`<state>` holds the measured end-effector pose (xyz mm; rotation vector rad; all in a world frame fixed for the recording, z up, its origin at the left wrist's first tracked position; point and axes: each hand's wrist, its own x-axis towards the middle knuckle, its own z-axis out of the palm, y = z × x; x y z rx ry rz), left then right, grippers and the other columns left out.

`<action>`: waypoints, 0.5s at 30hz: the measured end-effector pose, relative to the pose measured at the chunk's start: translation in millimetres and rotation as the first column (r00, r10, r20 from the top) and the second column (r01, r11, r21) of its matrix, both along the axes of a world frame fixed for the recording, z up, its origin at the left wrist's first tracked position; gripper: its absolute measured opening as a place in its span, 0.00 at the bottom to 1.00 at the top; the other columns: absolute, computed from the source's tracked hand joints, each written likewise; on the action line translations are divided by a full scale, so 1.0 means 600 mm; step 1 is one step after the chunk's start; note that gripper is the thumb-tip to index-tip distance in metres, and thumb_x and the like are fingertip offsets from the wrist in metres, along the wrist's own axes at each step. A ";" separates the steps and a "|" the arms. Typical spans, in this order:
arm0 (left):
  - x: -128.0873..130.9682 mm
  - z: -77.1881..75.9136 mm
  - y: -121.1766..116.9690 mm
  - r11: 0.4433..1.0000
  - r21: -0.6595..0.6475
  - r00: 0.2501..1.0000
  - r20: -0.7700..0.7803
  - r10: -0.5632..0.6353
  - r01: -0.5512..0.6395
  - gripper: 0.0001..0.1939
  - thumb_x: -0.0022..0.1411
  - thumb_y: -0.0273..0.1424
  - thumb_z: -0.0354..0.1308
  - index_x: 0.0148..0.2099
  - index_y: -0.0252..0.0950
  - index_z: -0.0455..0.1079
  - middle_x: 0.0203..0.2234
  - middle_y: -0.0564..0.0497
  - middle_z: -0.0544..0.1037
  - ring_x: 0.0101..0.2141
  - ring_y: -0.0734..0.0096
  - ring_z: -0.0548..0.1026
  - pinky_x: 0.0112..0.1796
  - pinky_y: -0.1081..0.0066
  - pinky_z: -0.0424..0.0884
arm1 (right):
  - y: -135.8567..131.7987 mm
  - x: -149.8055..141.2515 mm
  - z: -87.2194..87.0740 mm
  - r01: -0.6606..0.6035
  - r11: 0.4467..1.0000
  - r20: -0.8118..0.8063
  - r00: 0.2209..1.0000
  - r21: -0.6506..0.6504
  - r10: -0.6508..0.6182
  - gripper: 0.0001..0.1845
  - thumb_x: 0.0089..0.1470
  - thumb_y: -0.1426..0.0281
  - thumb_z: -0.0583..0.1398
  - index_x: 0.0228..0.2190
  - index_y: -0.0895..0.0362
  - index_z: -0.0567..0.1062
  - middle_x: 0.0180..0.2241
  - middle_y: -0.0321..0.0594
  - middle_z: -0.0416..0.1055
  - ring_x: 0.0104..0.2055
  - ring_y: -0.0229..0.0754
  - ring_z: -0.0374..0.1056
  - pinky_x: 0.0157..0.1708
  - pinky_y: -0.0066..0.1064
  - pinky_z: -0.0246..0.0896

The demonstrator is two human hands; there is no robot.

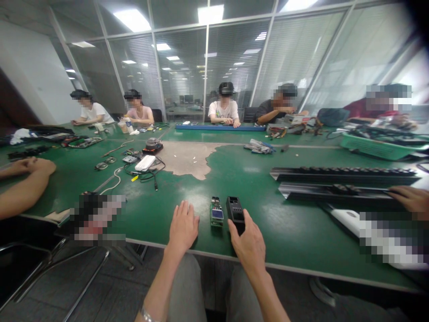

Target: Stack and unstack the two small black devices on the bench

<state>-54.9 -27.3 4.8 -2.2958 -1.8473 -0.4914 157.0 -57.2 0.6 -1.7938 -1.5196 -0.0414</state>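
My left hand (182, 226) lies flat on the green table (234, 174), fingers stretched out and holding nothing. Just right of it a small green circuit board with a blue display (216, 212) lies on the table, untouched. My right hand (248, 244) grips the near end of a black rectangular device casing (234, 209), which rests on the table beside the board. Both forearms reach in from the bottom edge over my lap.
Several other people sit round the table. A person's arm (23, 183) rests at the left, another's hand (410, 198) at the right on long black rails (342, 181). A white box with cables (145, 163) lies ahead left, a green crate (378, 146) far right.
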 end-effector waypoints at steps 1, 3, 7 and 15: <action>0.000 0.000 0.000 1.000 0.000 1.000 0.001 0.001 -0.001 0.26 0.71 0.38 0.41 0.63 0.28 0.61 0.63 0.37 0.62 0.64 0.54 0.56 0.62 0.53 0.53 | 0.000 -0.001 0.002 0.009 1.000 -0.011 1.000 0.000 -0.009 0.37 0.58 0.53 0.54 0.60 0.67 0.62 0.52 0.57 0.70 0.53 0.55 0.67 0.52 0.44 0.61; -0.001 0.000 0.001 1.000 -0.001 1.000 0.003 0.002 -0.002 0.26 0.71 0.38 0.41 0.63 0.28 0.61 0.63 0.37 0.62 0.64 0.54 0.57 0.62 0.53 0.53 | -0.001 -0.002 0.008 0.039 0.999 -0.047 0.998 0.006 -0.039 0.38 0.58 0.51 0.54 0.59 0.66 0.63 0.52 0.58 0.70 0.52 0.56 0.68 0.51 0.44 0.62; 0.000 0.001 0.001 1.000 -0.007 1.000 0.005 0.006 -0.006 0.25 0.71 0.37 0.42 0.63 0.28 0.61 0.63 0.37 0.62 0.64 0.54 0.56 0.62 0.53 0.53 | -0.004 -0.012 0.035 0.077 0.994 -0.110 0.991 0.072 -0.069 0.38 0.58 0.51 0.54 0.61 0.62 0.61 0.53 0.54 0.70 0.52 0.56 0.68 0.51 0.45 0.62; 0.001 0.004 -0.001 1.000 0.004 1.000 0.021 0.013 -0.013 0.25 0.70 0.36 0.44 0.63 0.28 0.61 0.63 0.36 0.62 0.64 0.54 0.57 0.62 0.52 0.53 | 0.004 -0.064 0.080 -0.012 0.992 -0.066 0.998 0.123 0.020 0.36 0.59 0.52 0.54 0.62 0.61 0.60 0.54 0.53 0.70 0.52 0.53 0.68 0.51 0.43 0.62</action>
